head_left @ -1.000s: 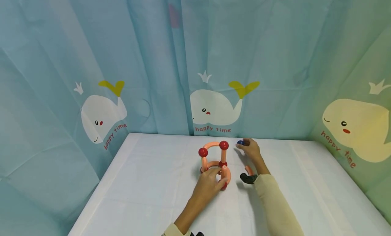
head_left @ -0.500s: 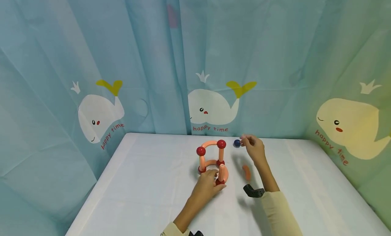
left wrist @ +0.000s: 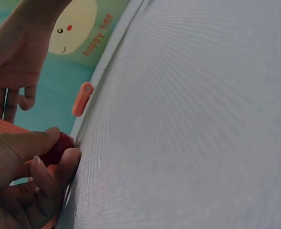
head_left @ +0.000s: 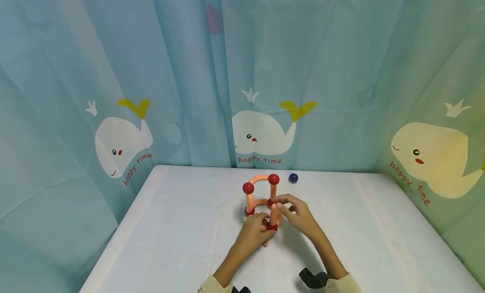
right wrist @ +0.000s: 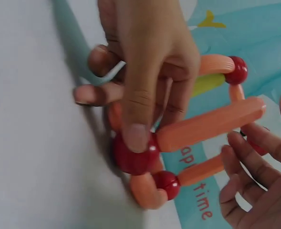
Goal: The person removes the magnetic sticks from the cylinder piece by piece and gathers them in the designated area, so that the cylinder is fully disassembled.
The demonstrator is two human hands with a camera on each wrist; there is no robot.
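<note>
A frame of orange rods and red balls (head_left: 248, 188) stands on the table. At its front base my left hand (head_left: 251, 234) grips a red ball (right wrist: 136, 151), thumb on top in the right wrist view and fingers around it in the left wrist view. An upright orange rod (right wrist: 212, 125) rises from that ball, its upper end free. My right hand (head_left: 299, 217) is beside this rod, fingertips close to its top and fingers loosely bent. The right wrist view shows the same hand (right wrist: 254, 181) with the rod's end between its thumb and fingers.
A blue ball (head_left: 293, 178) lies near the table's back edge, right of the frame. In the left wrist view a loose orange rod (left wrist: 83, 99) lies on the white table (head_left: 182, 242); the head view hides it behind the right hand. A whale-print curtain (head_left: 189, 74) surrounds the table.
My right hand has left the blue ball and come forward and left to the frame's front upright rod. The blue ball stays at the back. My left hand keeps its place at the base.
</note>
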